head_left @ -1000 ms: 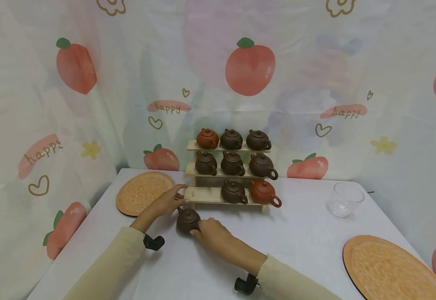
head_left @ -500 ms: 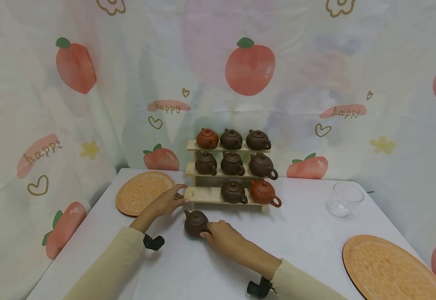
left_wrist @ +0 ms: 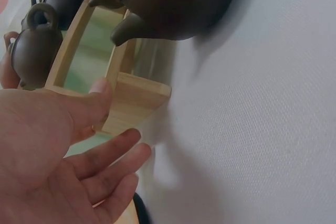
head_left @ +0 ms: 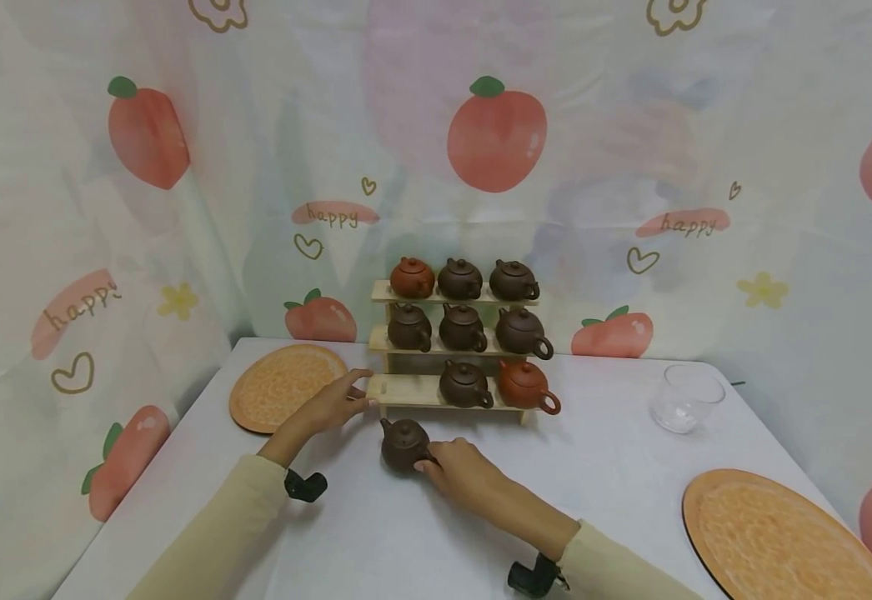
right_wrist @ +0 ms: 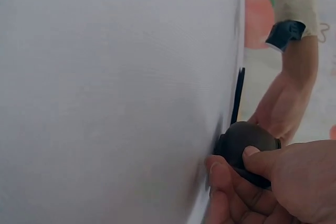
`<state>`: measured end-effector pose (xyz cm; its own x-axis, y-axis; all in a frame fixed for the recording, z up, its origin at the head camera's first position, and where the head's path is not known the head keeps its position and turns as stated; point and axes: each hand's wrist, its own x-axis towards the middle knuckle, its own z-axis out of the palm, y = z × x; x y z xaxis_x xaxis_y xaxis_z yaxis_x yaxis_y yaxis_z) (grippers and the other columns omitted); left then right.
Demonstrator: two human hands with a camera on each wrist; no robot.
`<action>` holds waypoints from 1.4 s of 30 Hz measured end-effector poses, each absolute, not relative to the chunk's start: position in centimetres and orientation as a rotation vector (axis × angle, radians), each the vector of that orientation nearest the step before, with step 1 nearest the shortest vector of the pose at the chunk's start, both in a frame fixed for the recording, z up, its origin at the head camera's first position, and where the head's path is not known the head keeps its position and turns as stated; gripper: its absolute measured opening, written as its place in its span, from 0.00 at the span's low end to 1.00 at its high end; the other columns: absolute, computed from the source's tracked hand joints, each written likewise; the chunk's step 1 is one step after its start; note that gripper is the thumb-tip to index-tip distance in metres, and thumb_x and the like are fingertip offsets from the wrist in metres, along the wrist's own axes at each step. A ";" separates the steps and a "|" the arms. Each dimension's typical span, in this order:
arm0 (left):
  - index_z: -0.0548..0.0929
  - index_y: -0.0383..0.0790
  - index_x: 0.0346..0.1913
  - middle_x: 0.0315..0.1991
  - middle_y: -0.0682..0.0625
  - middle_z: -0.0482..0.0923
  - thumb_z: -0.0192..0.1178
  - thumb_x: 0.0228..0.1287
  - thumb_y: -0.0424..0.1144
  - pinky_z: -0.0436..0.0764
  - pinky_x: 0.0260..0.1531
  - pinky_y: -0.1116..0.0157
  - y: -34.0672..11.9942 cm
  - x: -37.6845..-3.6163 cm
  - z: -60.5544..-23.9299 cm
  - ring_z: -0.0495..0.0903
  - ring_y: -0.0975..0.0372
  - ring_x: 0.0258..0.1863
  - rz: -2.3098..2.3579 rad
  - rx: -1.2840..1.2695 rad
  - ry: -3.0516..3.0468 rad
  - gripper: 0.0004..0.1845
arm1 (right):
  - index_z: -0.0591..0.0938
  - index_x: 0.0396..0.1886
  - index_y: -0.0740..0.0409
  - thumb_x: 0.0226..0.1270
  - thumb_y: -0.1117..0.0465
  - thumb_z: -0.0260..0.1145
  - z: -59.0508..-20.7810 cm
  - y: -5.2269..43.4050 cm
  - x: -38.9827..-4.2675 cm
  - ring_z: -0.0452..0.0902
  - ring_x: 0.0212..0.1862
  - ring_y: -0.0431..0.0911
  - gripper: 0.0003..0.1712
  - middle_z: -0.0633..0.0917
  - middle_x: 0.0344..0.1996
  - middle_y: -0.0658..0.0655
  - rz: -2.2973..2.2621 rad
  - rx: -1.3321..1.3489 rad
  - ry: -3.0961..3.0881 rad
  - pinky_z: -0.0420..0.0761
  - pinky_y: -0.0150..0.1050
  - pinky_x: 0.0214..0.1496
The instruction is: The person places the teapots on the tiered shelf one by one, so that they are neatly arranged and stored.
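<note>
My right hand (head_left: pixel 473 479) pinches the handle of a small dark brown teapot (head_left: pixel 403 446), just in front of a three-tier wooden display stand (head_left: pixel 412 390). Seen from the right wrist, the thumb presses the side of this teapot (right_wrist: pixel 244 139). At the left end of the stand's lowest board, my left hand (head_left: pixel 333 405) grips the wood between thumb and index finger; its other fingers (left_wrist: pixel 113 153) extend loosely in the left wrist view. On that lowest board stand a dark teapot (head_left: pixel 465 385) and an orange-red teapot (head_left: pixel 523 385), with bare wood at the left.
Several more teapots fill the upper two tiers, among them a reddish one (head_left: pixel 412 278) at top left. One round patterned mat (head_left: pixel 282 387) lies behind the left hand, another mat (head_left: pixel 781 533) at the front right. A clear glass cup (head_left: pixel 685 400) stands at the right.
My right hand has moved to the right along the front of the stand, bringing the dark teapot with it. The left hand has stayed at the stand's end.
</note>
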<state>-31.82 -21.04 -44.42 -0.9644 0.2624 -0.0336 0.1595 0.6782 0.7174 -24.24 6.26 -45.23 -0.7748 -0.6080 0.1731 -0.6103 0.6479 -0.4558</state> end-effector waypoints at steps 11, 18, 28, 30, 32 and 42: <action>0.66 0.37 0.77 0.59 0.29 0.82 0.61 0.79 0.37 0.84 0.53 0.47 -21.2 -31.8 -44.5 0.82 0.40 0.60 1.164 0.377 2.746 0.29 | 0.81 0.28 0.59 0.78 0.60 0.67 -42.7 5.9 -25.4 0.70 0.22 0.38 0.15 0.78 0.18 0.49 0.871 0.986 -2.842 0.70 0.32 0.24; 0.66 0.37 0.77 0.59 0.31 0.83 0.61 0.79 0.36 0.84 0.54 0.47 -21.2 -31.9 -44.6 0.82 0.41 0.61 1.170 0.377 2.739 0.29 | 0.83 0.31 0.63 0.80 0.61 0.66 -41.1 5.4 -26.7 0.77 0.20 0.39 0.14 0.81 0.16 0.50 0.932 0.902 -2.853 0.75 0.34 0.26; 0.65 0.36 0.78 0.60 0.31 0.82 0.60 0.80 0.38 0.83 0.56 0.46 -21.1 -31.8 -44.4 0.81 0.41 0.63 1.175 0.370 2.737 0.30 | 0.83 0.30 0.63 0.80 0.60 0.65 -40.8 4.5 -28.2 0.76 0.19 0.40 0.15 0.80 0.14 0.49 0.906 0.834 -2.859 0.75 0.36 0.25; 0.65 0.35 0.78 0.60 0.30 0.82 0.60 0.80 0.38 0.83 0.56 0.46 -21.1 -31.8 -44.4 0.81 0.41 0.63 1.168 0.379 2.741 0.30 | 0.83 0.30 0.63 0.80 0.61 0.65 -40.8 4.4 -28.4 0.76 0.19 0.41 0.15 0.80 0.14 0.50 0.917 0.811 -2.873 0.74 0.35 0.25; 0.65 0.35 0.77 0.60 0.30 0.82 0.60 0.80 0.38 0.83 0.56 0.46 -21.1 -31.8 -44.3 0.81 0.40 0.63 1.166 0.388 2.744 0.30 | 0.83 0.30 0.63 0.80 0.60 0.65 -40.9 4.3 -28.6 0.77 0.19 0.41 0.15 0.81 0.15 0.51 0.903 0.796 -2.876 0.74 0.35 0.26; 0.66 0.36 0.77 0.61 0.30 0.81 0.61 0.79 0.38 0.81 0.58 0.44 -21.1 -31.7 -44.3 0.81 0.41 0.63 1.178 0.366 2.739 0.30 | 0.84 0.32 0.63 0.80 0.59 0.65 -40.8 3.5 -29.3 0.77 0.19 0.43 0.15 0.83 0.16 0.53 0.880 0.751 -2.888 0.73 0.36 0.25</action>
